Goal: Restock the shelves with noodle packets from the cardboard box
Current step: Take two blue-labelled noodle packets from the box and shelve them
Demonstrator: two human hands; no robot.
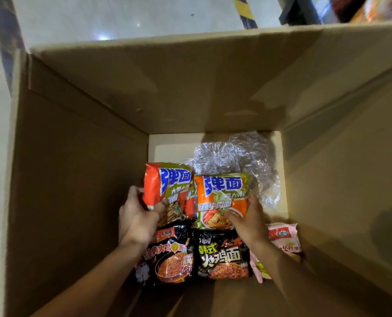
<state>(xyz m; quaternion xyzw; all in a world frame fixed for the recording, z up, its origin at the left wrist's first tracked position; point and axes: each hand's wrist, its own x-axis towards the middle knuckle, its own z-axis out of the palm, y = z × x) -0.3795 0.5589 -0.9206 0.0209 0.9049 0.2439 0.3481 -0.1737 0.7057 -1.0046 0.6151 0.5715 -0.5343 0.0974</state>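
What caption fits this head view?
Both hands, left hand and right hand, grip orange noodle packets inside a deep cardboard box.

Plain brown walls are shown on the cardboard box, with a pale cream floor at its bottom. Two orange-and-green noodle packets are printed with large blue characters outlined in white. Two black packets are marked with white, yellow and red lettering above pictures of reddish noodles. A pink packet carries a red label. Clear crinkled plastic wrap is glazed with white highlights.
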